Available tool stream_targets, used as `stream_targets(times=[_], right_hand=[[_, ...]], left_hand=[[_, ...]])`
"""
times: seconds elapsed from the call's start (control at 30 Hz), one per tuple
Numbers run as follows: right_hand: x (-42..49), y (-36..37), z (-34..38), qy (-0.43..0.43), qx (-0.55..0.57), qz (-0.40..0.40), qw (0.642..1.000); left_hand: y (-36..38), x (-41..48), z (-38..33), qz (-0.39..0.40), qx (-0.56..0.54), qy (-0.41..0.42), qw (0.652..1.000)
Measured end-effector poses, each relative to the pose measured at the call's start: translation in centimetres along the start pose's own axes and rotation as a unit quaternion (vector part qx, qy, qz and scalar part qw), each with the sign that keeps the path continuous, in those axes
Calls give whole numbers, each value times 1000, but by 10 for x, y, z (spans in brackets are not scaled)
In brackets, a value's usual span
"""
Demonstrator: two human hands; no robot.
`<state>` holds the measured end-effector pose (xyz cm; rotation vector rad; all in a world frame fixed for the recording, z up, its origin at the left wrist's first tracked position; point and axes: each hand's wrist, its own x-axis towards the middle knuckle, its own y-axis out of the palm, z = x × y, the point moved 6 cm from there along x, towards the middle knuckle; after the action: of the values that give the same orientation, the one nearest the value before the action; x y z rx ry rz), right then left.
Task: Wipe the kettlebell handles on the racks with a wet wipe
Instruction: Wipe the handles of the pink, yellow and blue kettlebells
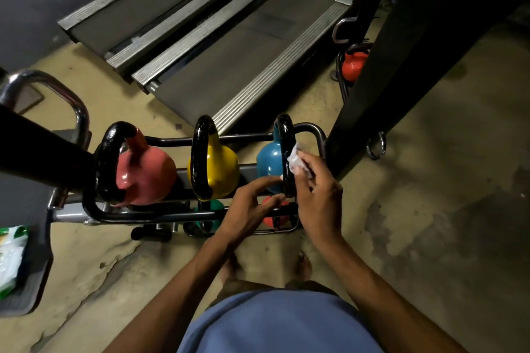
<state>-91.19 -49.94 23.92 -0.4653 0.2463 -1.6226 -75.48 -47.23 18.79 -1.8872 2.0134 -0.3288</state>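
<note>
Right hand (pixel 318 189) pinches wet wipe (pixel 295 162) on 3 o'clock blue kettlebell handle (pixel 286 146); left hand (pixel 252 203) grips it. Next, likely: rub upward.

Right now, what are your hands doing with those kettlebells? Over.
Right hand presses wipe on handle of blue kettlebell. Left hand pinches same handle lower down. Black post close on the right, not blocking.

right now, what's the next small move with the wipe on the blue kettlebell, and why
Probably slide the wet wipe up over the top bend of the handle on the blue kettlebell. The right hand pinches it against the handle's middle, the left hand holds the lower end, and the bend above is not yet covered.
</note>
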Motion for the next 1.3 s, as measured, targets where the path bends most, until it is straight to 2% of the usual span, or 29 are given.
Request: stream_targets(times=[0.03, 0.1, 0.17, 0.2, 0.27, 0.3, 0.37, 0.43, 0.5, 0.57, 0.63, 0.7, 0.77, 0.8, 0.87, 0.9, 1.0, 1.07, 1.13, 1.2, 1.3], right_hand=[[1, 4, -12, 90, 69, 21, 993], [14, 19, -26, 235, 209, 62, 947], [32, 29, -31, 322, 280, 83, 901], [38, 32, -31, 339, 293, 91, 889], [42, 29, -29, 321, 287, 89, 898], [43, 25, -25, 283, 274, 76, 916], [47, 15, -10, 161, 206, 51, 964], [58, 12, 13, 26, 59, 45, 997], [65, 18, 34, -90, -113, 62, 988], [59, 22, 46, -172, -248, 87, 949], [44, 19, 46, -216, -314, 108, 918], [22, 12, 40, -244, -311, 122, 911], [2, 3, 30, -227, -247, 115, 935], [-5, -4, 25, -182, -194, 95, 959], [-7, -13, 15, -35, -80, 45, 995], [-5, -11, 11, 43, -25, 39, 998], [10, 12, -2, 207, 169, 22, 964], [19, 23, -13, 272, 254, -10, 928], [16, 27, -22, 287, 268, -34, 919], [8, 24, -25, 262, 254, -57, 929], [15, 15, -5, 123, 136, -66, 981]], left_hand=[[1, -2, 1, -8, -7, -6, 1000], [3, -4, 1, -28, -19, -15, 999], [6, -7, 0, -36, -33, -27, 998], [6, -8, 0, -41, -35, -36, 998], [6, -9, 0, -47, -31, -44, 997], [6, -9, 0, -48, -29, -42, 997], [6, -8, -1, -53, -32, -43, 997], [6, -7, -1, -47, -41, -45, 997], [6, -6, 0, -34, -43, -44, 998], [4, -4, 3, -22, -38, -34, 998], [2, -2, 5, -11, -40, -27, 999], [2, -2, 7, 5, -51, -23, 998], [2, -3, 8, 14, -60, -16, 998], [3, -3, 9, 18, -66, -13, 998], [3, -3, 11, 31, -65, -6, 997], [2, -4, 12, 36, -57, -2, 998], [2, -4, 13, 60, -54, 1, 997], [1, -4, 15, 73, -44, 8, 996], [2, -5, 17, 90, -32, 17, 995], [3, -5, 18, 103, -16, 33, 994], [3, -6, 15, 91, 32, 78, 992]])
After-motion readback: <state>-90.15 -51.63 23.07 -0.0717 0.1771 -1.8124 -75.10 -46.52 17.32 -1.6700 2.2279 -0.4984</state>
